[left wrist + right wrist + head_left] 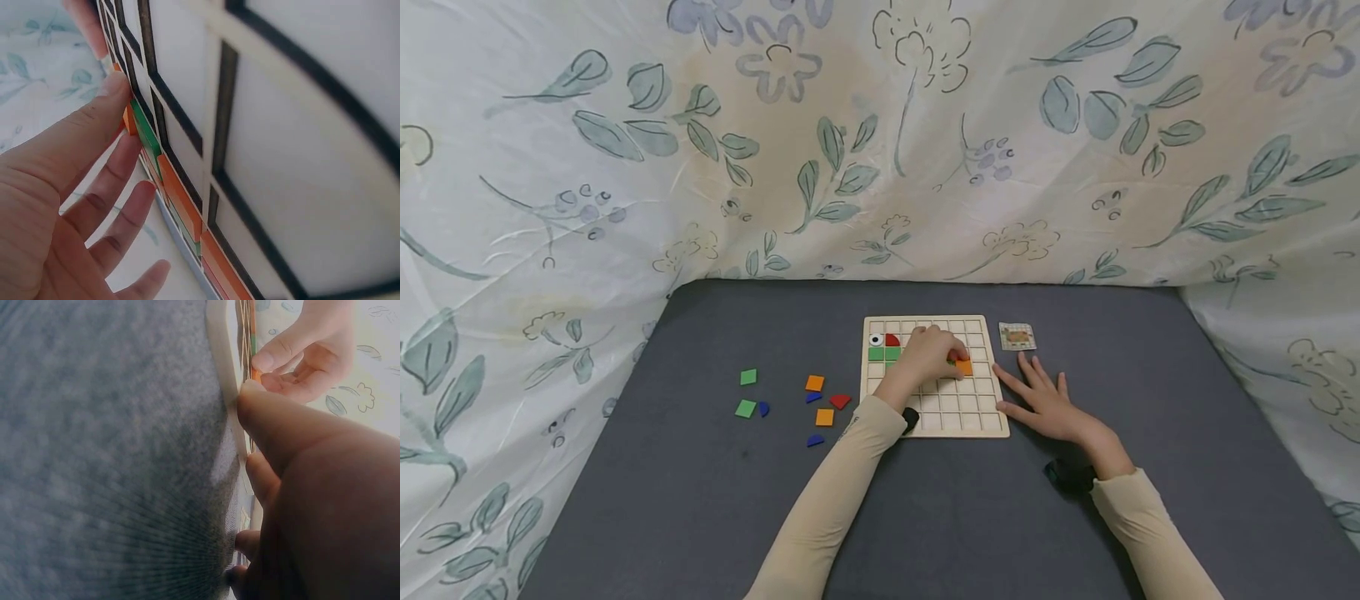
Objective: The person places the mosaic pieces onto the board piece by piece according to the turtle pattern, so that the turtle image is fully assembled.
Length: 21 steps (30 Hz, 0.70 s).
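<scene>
On my head feed I have board [958, 412] near middle of table's [700, 517] far edge, curtain [970, 217] behind that edge. Card [1017, 336] just right of board's far right corner. Loose tiles [824, 417] between board and table's left edge. Placed tiles [876, 354] by board's far left corner. Left hand [925, 354] over board; right hand [1051, 406] at board's right edge, before card.

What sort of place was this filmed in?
Likely a curtained-off indoor play or work spot: a dark gray tabletop, flowered fabric around its back and sides, a gridded board and colored tiles.
</scene>
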Tool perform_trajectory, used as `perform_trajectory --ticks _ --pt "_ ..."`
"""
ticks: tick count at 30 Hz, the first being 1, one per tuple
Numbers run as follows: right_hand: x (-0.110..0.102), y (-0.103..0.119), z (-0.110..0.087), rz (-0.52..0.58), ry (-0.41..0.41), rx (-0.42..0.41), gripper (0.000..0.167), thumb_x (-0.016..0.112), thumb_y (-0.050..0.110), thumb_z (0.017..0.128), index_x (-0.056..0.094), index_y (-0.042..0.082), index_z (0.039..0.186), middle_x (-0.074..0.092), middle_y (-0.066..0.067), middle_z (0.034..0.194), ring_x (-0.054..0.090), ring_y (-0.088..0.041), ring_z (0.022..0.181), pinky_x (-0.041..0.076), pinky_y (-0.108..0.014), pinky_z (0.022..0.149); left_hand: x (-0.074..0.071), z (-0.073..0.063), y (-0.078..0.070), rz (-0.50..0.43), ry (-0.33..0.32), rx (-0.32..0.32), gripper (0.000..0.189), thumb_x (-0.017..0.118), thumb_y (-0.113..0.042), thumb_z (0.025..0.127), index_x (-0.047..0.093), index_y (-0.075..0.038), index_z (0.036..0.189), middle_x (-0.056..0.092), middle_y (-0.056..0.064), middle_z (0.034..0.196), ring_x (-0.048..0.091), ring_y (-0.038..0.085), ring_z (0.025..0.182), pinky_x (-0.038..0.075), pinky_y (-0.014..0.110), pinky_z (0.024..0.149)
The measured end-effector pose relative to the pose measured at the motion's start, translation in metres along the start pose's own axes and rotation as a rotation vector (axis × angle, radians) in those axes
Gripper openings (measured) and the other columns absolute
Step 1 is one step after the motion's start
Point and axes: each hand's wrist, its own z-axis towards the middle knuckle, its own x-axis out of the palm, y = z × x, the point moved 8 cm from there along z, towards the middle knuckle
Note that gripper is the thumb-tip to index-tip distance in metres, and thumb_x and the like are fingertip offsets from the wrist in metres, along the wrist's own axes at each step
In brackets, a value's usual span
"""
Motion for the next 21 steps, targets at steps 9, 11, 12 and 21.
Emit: perform_trajectory --ticks 9,11,12,21 --pt "0.0 -0.0004 0.0005 -0.004 0.0 0.005 0.066 0.049 0.047 0.092 0.024 0.021 0.148 0.0 -0.024 0.153 -0.007 -0.046 0.138 -0.01 -0.073 0.097 -0.0009 -0.0013 -0.0016 0.028 0.019 -0.001 0.032 0.073 -0.036 0.078 0.07 -0.03 0.109 0.066 -0.013 0.109 0.053 0.014 0.1 0.03 0.047 0.105" --pt "0.0001 -0.0009 0.0007 -0.006 0.001 0.007 0.066 0.049 0.047 0.092 0.024 0.022 0.148 -0.001 -0.024 0.153 -0.007 -0.046 0.138 -0.01 -0.073 0.097 -0.0015 -0.0018 -0.0019 0.044 0.02 -0.003 0.031 0.073 -0.036 0.079 0.07 -0.03 0.109 0.067 -0.013 0.108 0.054 0.015 0.101 0.03 0.047 0.105" --pt "0.0 -0.001 0.0008 -0.009 0.002 0.007 0.066 0.049 0.047 0.092 0.024 0.022 0.148 -0.001 -0.024 0.153 -0.007 -0.046 0.138 -0.01 -0.073 0.097 -0.0021 -0.0022 -0.0021 0.052 0.02 -0.003 0.03 0.072 -0.036 0.079 0.071 -0.031 0.108 0.067 -0.013 0.108 0.054 0.015 0.102 0.03 0.047 0.105" --pt "-0.0007 -0.0005 0.0013 -0.015 0.004 0.019 0.067 0.049 0.048 0.092 0.025 0.021 0.148 0.001 -0.024 0.153 -0.005 -0.047 0.138 -0.01 -0.073 0.097 -0.005 -0.0047 0.0006 0.028 0.005 0.02 0.029 0.073 -0.033 0.079 0.071 -0.028 0.107 0.067 -0.011 0.102 0.053 0.014 0.095 0.036 0.044 0.098"
